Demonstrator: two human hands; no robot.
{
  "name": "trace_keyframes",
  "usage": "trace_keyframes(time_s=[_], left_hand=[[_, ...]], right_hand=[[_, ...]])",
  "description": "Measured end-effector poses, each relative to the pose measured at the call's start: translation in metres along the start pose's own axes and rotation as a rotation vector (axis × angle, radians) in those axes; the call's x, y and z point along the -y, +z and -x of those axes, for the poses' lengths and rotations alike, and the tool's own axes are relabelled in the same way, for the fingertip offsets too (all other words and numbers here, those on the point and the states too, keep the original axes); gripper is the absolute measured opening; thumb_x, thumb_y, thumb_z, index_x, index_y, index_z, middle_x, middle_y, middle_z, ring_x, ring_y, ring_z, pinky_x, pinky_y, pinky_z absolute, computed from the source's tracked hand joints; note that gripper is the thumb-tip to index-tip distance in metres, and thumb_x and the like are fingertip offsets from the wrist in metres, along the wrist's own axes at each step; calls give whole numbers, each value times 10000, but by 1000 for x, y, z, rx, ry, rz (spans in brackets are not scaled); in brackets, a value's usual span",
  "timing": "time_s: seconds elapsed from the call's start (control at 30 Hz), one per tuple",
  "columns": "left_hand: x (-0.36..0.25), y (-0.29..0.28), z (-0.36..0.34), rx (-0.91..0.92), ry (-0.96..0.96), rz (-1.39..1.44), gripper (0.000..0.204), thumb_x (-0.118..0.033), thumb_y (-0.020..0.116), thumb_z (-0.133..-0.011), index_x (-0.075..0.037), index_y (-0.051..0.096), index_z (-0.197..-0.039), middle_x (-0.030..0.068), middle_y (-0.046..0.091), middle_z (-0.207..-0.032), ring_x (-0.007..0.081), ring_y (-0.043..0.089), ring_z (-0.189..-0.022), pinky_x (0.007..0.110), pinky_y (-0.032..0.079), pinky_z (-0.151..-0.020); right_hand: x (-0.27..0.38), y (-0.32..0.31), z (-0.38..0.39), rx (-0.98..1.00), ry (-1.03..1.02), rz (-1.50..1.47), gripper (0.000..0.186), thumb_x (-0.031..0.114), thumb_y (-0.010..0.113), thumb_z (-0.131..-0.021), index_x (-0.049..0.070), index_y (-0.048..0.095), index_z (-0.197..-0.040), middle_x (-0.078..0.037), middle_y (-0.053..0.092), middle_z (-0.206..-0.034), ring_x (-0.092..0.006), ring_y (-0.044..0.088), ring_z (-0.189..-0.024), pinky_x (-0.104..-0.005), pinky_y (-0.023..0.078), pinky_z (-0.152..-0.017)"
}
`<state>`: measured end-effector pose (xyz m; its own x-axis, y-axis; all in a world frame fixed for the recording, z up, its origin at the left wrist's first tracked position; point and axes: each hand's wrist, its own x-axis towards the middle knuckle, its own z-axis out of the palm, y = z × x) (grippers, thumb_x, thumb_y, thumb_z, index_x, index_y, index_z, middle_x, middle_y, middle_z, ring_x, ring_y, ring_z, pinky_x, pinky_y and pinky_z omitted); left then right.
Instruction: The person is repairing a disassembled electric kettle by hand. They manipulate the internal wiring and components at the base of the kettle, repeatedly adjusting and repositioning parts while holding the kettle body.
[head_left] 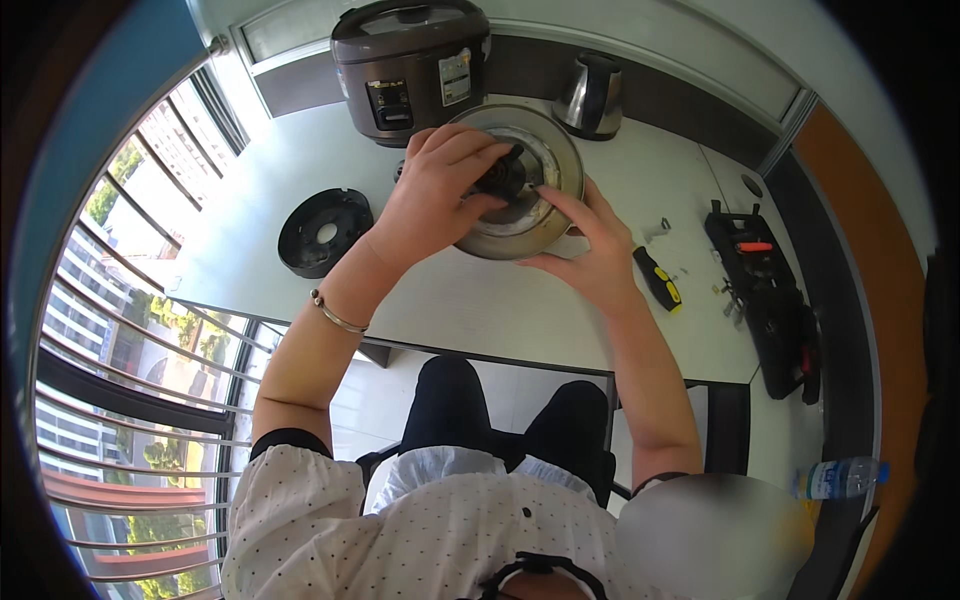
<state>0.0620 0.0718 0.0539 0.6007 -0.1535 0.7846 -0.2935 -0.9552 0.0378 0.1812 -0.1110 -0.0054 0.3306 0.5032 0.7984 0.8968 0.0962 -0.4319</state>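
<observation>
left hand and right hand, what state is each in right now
Left hand: fingers curled, pinching the black part on the metal pot.
Right hand: partly closed, steadying the metal pot's side.

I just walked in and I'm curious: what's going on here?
A seated person's left hand has its fingers around a black part over a round metal vessel, while the right hand holds the vessel's right side. On the table, a round black cover lies left; a black-and-yellow hand tool and tool case lie right.

Daylight from left window (140, 350), bowed edges
</observation>
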Motion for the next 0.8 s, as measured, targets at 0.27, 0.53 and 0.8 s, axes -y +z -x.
trace_keyframes(time_s=[0.27,0.53,0.8], left_hand=[[3,-3,-3,56,-4,45,533,-51,763,-617,-3,628,-1130,131,591,-1095,326,526,-1071,398,415,-945],[2,0,-11,83,38,111,516,-54,763,-627,32,614,-1113,145,569,-1062,346,520,-1046,411,451,-900],[-1,7,-23,81,26,56,509,-69,768,-651,28,607,-1123,137,560,-1037,333,519,-1023,402,451,-885]], right_hand=[[2,1,-2,-13,0,38,781,253,918,-429,179,648,-1158,-209,539,-1261,-334,629,-1025,-359,538,-836],[-1,-1,1,-22,33,41,782,265,915,-430,175,645,-1158,-183,535,-1276,-317,641,-995,-355,545,-801],[-9,-13,-4,33,147,-150,752,198,887,-508,166,615,-1208,-166,501,-1329,-272,586,-1108,-339,515,-856]])
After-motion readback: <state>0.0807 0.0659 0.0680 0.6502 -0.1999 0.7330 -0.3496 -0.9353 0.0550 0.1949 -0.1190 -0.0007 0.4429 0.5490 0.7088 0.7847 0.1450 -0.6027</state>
